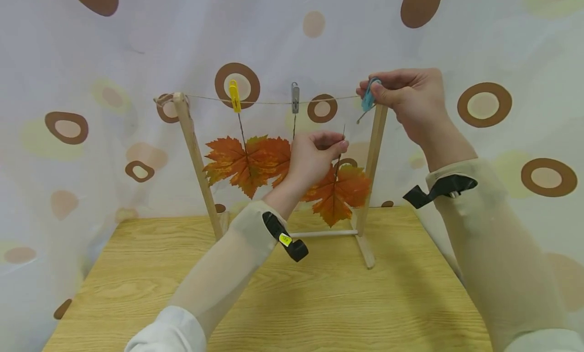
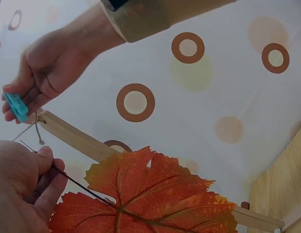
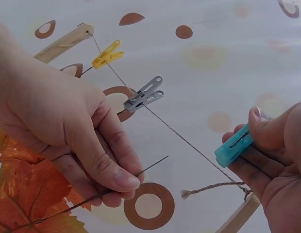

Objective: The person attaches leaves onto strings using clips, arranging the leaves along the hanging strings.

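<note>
My left hand [image 1: 315, 154] pinches the thin dark stem [image 3: 155, 164] of an orange maple leaf [image 1: 336, 192], whose blade hangs below the fingers. Between thumb and fingers, my right hand [image 1: 412, 98] holds a blue clothespin [image 3: 234, 145] near the right end of the string [image 3: 182, 137]. The pin and the stem tip are apart. Farther left, a yellow clothespin [image 1: 234, 96] and a grey clothespin [image 1: 295, 97] sit on the string. An orange leaf [image 1: 242, 162] hangs by its stem from the yellow pin; another leaf [image 1: 279, 151] under the grey pin is partly hidden by my left hand.
The string runs between the left post [image 1: 196, 159] and right post [image 1: 376, 154] of a wooden stand on a wood-grain table [image 1: 365, 301]. A loose knotted string end [image 3: 204, 189] sticks out by the right post. Behind is a patterned cloth [image 1: 493, 47].
</note>
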Demonstrator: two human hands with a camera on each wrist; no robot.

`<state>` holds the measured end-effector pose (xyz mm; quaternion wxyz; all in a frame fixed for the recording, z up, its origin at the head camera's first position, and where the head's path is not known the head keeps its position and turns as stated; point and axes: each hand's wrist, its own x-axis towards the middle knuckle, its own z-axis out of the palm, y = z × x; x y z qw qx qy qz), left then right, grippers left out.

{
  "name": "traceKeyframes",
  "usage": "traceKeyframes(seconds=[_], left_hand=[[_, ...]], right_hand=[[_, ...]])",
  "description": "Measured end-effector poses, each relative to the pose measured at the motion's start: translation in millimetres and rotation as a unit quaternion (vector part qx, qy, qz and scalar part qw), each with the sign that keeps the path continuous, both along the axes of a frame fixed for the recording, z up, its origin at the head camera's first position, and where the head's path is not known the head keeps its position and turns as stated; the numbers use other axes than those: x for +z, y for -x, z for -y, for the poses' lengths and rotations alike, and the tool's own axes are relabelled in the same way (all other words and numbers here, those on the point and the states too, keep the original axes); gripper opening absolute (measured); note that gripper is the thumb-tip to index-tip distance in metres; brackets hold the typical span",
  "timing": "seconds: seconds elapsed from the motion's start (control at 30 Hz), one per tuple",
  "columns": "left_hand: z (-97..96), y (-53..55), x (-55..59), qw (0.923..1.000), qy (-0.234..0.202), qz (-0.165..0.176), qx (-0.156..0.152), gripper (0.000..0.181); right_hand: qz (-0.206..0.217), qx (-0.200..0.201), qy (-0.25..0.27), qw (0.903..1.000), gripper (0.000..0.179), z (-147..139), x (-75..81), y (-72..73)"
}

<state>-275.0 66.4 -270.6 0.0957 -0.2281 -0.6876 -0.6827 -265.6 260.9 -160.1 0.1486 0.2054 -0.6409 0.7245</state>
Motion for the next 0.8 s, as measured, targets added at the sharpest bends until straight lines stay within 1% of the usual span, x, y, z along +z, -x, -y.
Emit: traceKeyframes(seconds=[0.23, 0.37, 0.47, 0.63, 0.8], left_hand=[[-2.0, 2.8, 8.5, 0.9998, -0.006, -0.016, 0.01, 0.012], [-3.7, 3.3, 14.6, 0.9997, 0.003, -0.01, 0.022, 0.016], [-5.1, 3.7, 17.5, 0.9996, 0.005, -0.005, 0.028, 0.018], [-7.2, 5.6, 20.1, 0.9994, 0.006, -0.012, 0.031, 0.02], [-8.3, 6.4, 23.8, 0.999, 0.001, -0.017, 0.041, 0.021]], right_hand=[[-0.004, 0.001, -0.006, 1.0, 0.027, 14, 9.0, 9.8], [-0.003, -0.009, -0.021, 0.9997, 0.025, 20, 13.4, 13.6], [-0.007, -0.014, -0.028, 0.9995, 0.023, 24, 17.3, 15.3], [-0.019, -0.011, -0.044, 0.9988, 0.023, 27, 25.0, 15.3], [-0.01, -0.019, -0.075, 0.997, 0.02, 27, 28.6, 17.0]])
